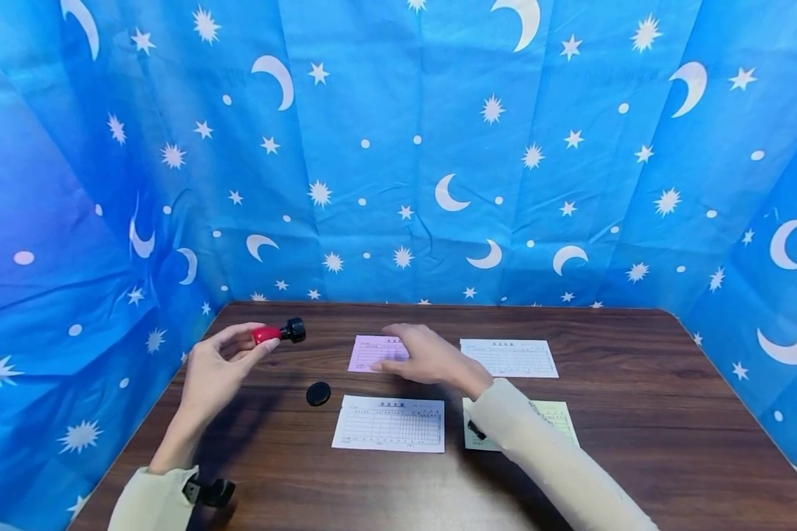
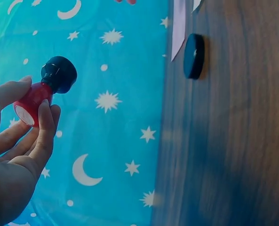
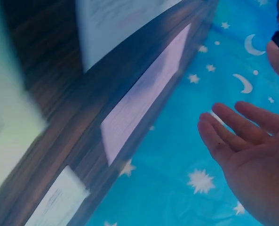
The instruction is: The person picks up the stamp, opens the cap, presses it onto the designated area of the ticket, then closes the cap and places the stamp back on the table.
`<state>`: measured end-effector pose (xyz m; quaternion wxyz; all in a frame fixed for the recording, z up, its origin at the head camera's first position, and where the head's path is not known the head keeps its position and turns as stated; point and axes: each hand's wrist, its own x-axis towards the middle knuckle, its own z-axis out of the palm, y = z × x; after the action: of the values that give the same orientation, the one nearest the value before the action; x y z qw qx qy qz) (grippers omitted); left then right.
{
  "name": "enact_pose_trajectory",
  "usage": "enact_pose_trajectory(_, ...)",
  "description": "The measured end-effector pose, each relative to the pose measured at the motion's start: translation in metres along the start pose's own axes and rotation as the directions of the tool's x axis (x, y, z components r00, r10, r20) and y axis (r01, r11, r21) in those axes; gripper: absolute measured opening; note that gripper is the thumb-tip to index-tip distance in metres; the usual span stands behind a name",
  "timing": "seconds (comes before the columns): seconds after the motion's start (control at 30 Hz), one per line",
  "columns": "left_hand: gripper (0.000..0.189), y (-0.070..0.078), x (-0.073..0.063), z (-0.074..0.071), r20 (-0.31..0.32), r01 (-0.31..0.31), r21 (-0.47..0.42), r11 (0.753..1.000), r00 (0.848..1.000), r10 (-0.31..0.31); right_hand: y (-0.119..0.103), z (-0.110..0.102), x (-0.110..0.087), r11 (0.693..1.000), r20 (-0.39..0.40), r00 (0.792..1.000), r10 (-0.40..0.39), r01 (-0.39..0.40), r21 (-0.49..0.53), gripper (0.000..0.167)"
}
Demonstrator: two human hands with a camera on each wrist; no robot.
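My left hand (image 1: 214, 369) pinches a stamp with a red handle (image 1: 266, 335) and a black round head (image 1: 295, 330), raised above the left side of the table. In the left wrist view the stamp (image 2: 33, 99) is gripped by its red end between thumb and fingers, black head pointing up and away. A flat black round cap (image 1: 318, 393) lies on the table below it. My right hand (image 1: 428, 354) reaches over the pink form slip (image 1: 367, 352), fingers extended and holding nothing; it hides part of that slip. In the right wrist view the palm (image 3: 259, 174) faces the camera.
Two white printed slips (image 1: 388, 424) (image 1: 510, 358) and a green one (image 1: 554, 417) lie on the brown wooden table (image 1: 637, 413). The right sleeve (image 1: 538, 450) covers part of the green slip. Blue cloth (image 1: 385, 169) with moons and stars stands behind and at both sides.
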<state>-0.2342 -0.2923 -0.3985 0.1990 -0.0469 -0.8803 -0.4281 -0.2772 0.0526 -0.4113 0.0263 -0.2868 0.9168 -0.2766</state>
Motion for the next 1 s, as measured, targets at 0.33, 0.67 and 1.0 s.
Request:
enact_pose_trajectory(0.33,0.043,0.002,0.001,0.014,0.04,-0.038,-0.013,0.999,0.998,0.039,0.042,-0.013,-0.016,0.998,0.03,1.0,0.0,0.002,-0.065,0.084)
enact_pose_trajectory(0.67,0.041,0.006,0.0,0.027,0.092,-0.058,-0.007,0.998,0.994,0.059,0.078,0.001,-0.033,0.954,0.143,0.989,-0.039,0.08,-0.289,0.094)
enact_pose_trajectory(1.0,0.043,0.018,0.0,0.044,0.152,-0.046,-0.049,0.998,0.987,0.053,0.1,0.007,-0.032,0.928,0.195,0.98,-0.029,0.099,-0.36,0.095)
